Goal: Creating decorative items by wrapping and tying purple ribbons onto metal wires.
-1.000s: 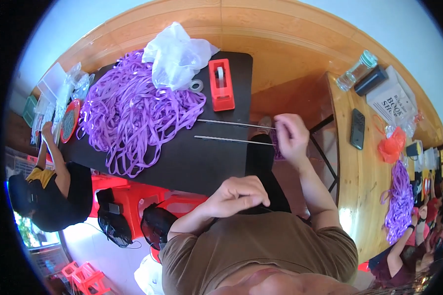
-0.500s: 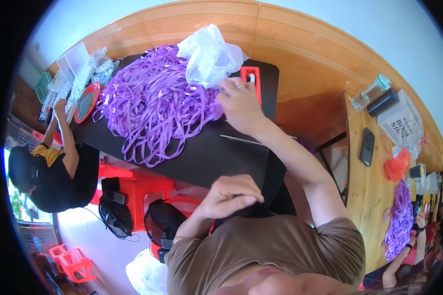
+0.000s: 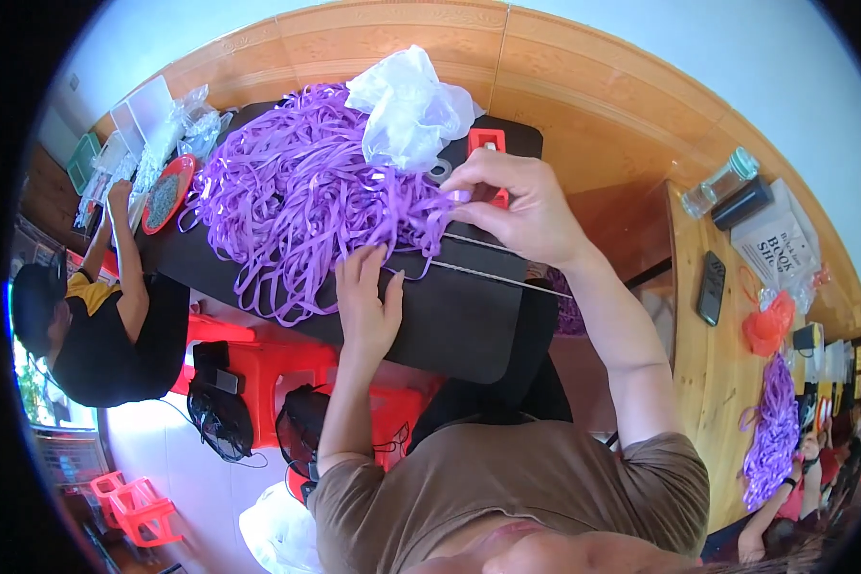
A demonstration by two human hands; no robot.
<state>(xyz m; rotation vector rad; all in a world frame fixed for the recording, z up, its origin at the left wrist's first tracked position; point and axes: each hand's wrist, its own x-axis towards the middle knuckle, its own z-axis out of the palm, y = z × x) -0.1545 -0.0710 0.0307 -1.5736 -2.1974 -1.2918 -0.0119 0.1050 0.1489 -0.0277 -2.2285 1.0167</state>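
A large tangled heap of purple straps [image 3: 297, 182] covers much of the dark table. At the heap's right edge, my right hand [image 3: 521, 206] pinches a purple strap [image 3: 459, 196] between thumb and fingertips. My left hand [image 3: 368, 306] lies at the heap's near edge, fingers stretched and thumb apart, fingertips touching the straps or just beside them. Close to my right hand are a small grey ring-shaped roll [image 3: 440, 171] and a red tray [image 3: 487, 140], partly hidden by the hand. Two thin rods, one a long metal rod [image 3: 502, 276], lie below that hand.
A crumpled white plastic bag [image 3: 407, 110] rests on the heap's far side. On the left, a person [image 3: 105, 335] works beside a red dish of grey bits [image 3: 165, 199]. Red stools [image 3: 273, 378] stand below. A wooden table [image 3: 708, 383] at right bears a phone [image 3: 711, 289] and more purple straps.
My left hand has moved forward from near my body to the heap's near edge, its fingers opening out. My right hand has shifted slightly right and nearer, now pinching a strap.
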